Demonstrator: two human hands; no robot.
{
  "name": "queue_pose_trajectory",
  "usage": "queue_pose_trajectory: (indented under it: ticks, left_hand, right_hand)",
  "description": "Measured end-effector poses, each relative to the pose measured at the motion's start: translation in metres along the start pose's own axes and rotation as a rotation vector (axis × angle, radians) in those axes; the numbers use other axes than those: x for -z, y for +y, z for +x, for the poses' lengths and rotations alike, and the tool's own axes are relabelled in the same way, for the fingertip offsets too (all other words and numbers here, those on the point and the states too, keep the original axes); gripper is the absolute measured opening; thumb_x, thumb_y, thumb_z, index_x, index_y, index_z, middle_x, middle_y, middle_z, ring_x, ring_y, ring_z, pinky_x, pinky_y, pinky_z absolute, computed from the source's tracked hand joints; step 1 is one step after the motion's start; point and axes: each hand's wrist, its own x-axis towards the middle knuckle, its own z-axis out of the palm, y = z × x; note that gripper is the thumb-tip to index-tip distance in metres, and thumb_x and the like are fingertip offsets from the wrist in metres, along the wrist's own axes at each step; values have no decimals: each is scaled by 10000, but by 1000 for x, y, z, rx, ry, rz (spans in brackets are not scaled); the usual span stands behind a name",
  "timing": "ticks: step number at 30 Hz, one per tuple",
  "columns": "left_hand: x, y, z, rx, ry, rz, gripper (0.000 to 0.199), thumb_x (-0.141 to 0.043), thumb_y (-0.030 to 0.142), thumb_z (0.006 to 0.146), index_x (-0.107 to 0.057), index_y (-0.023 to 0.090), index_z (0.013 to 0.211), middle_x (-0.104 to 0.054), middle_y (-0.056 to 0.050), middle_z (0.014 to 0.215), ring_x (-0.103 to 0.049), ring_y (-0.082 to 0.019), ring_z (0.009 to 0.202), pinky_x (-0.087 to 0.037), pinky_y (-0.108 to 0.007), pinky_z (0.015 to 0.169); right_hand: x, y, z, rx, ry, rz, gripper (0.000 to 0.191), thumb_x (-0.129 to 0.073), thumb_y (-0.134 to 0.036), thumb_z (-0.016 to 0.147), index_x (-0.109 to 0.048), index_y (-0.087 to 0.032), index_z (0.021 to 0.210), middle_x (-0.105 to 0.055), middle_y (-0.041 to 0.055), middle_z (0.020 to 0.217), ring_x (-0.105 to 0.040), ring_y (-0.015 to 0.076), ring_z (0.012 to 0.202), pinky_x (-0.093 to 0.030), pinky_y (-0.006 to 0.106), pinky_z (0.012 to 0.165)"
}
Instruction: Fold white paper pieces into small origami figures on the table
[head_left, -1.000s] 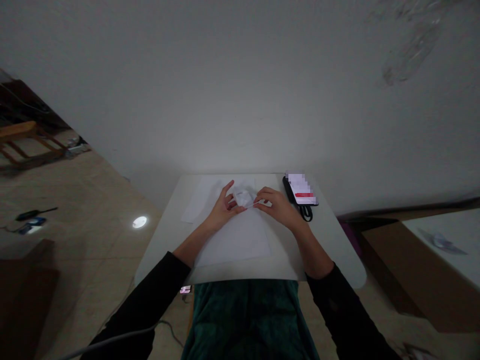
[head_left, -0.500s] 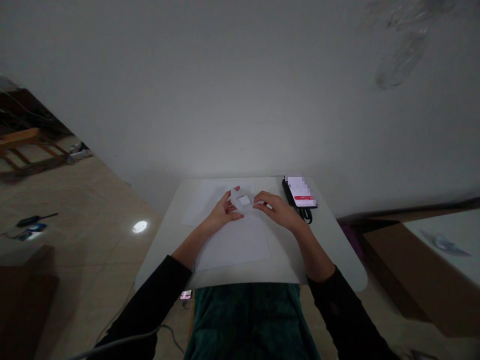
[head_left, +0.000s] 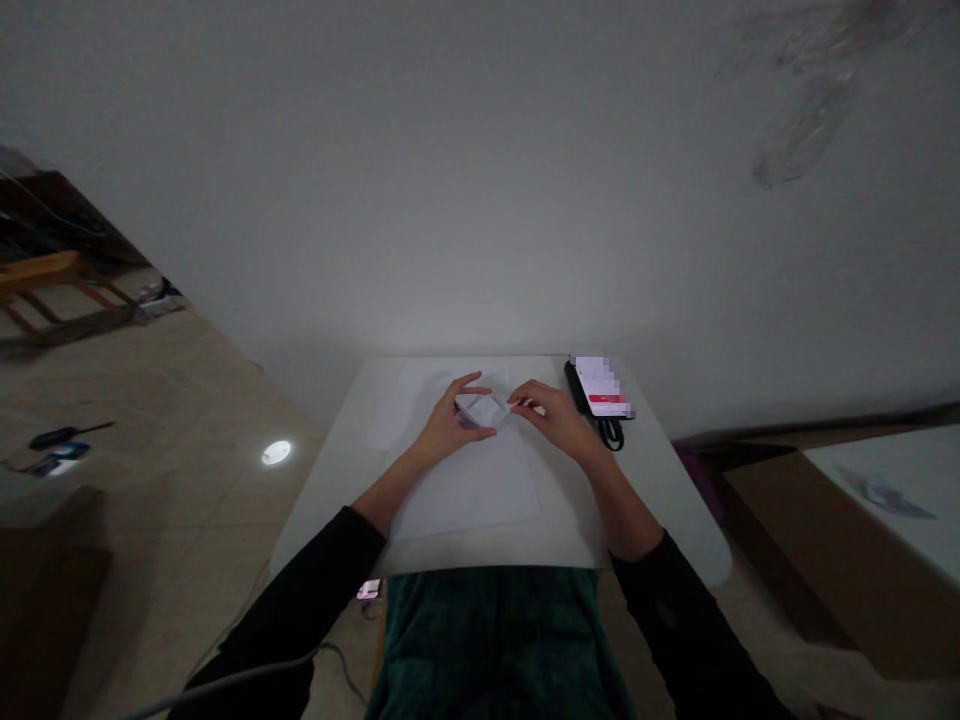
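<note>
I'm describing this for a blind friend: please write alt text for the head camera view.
The left hand and right hand hold a small folded paper over white sheets on a white table; a phone lies to the right.

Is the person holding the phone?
No, the left hand and right hand are at the folded paper, and the phone lies apart on the table.
</note>
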Motion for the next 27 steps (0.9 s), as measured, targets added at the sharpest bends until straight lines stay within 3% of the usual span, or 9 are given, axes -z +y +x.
queue_pose_trajectory:
  ticks: [4, 6, 8, 11, 15, 17, 20, 23, 27]
  left_hand:
    - [5, -5, 0, -7, -57, 83, 1094, -847, 404, 609, -207, 249, 1482, -539, -164, 1335, -523, -281, 1220, -393, -460, 1016]
    - [15, -2, -4, 44, -90, 256, 1228, -844, 444, 591, -61, 245, 1516, -440, -202, 1423, -445, -327, 1299, -334, -519, 1053]
    - [30, 2, -12, 125, -101, 524, 1266, -826, 506, 586, -20, 232, 1523, -309, -233, 1503, -303, -392, 1385, -243, -587, 1082]
    - [55, 7, -28, 141, -210, 813, 1158, -777, 599, 607, -152, 235, 1511, -269, -214, 1534, -231, -407, 1415, -203, -583, 1104]
    - [73, 9, -43, 72, -248, 974, 882, -579, 603, 821, -189, 200, 1501, -444, -193, 1437, -420, -337, 1326, -309, -498, 1074]
    - [77, 10, -46, 6, -285, 1023, 768, -486, 589, 886, -231, 189, 1491, -487, -181, 1405, -470, -315, 1287, -341, -467, 1056]
    - [82, 13, -50, -94, -374, 1031, 762, -459, 638, 875, -264, 221, 1482, -436, -155, 1458, -432, -308, 1322, -350, -449, 1058]
    - [90, 13, -57, -130, -361, 1047, 782, -454, 668, 859, -261, 245, 1487, -342, -157, 1518, -373, -320, 1365, -340, -461, 1071]
    - [95, 4, -62, -131, -342, 1098, 702, -402, 616, 909, -283, 232, 1484, -427, -153, 1468, -431, -316, 1325, -367, -471, 1056]
  right_hand:
    - [-2, 13, -1, 16, -43, -21, 102, -585, -142, 857, -674, -189, 868, -655, 43, 887, -615, 142, 769, -475, 268, 731]
    - [0, 17, -1, 13, 3, -59, 120, -572, -142, 860, -679, -187, 829, -666, 42, 850, -619, 150, 775, -469, 269, 724]
    - [4, 21, 2, -12, 86, -103, 122, -566, -149, 861, -680, -182, 829, -675, 46, 838, -620, 156, 763, -466, 270, 699]
    - [18, 27, 16, -71, 145, -198, 116, -567, -133, 849, -677, -168, 838, -687, 52, 833, -625, 161, 754, -462, 266, 683]
    - [40, 38, 49, -162, -15, -479, 147, -559, -94, 844, -684, -162, 882, -708, 51, 861, -629, 155, 794, -444, 248, 732]
    - [47, 45, 66, -187, -33, -528, 154, -571, -67, 822, -689, -147, 880, -711, 66, 865, -624, 160, 802, -431, 246, 744]
    - [52, 57, 84, -224, -59, -585, 177, -567, -40, 804, -696, -136, 879, -711, 79, 857, -617, 158, 794, -417, 236, 733]
    - [53, 69, 91, -249, -97, -627, 169, -576, -42, 795, -702, -140, 851, -711, 78, 844, -612, 153, 789, -412, 228, 733]
    - [51, 80, 92, -259, -128, -655, 167, -589, -52, 791, -706, -155, 850, -714, 74, 852, -614, 155, 798, -414, 226, 732]
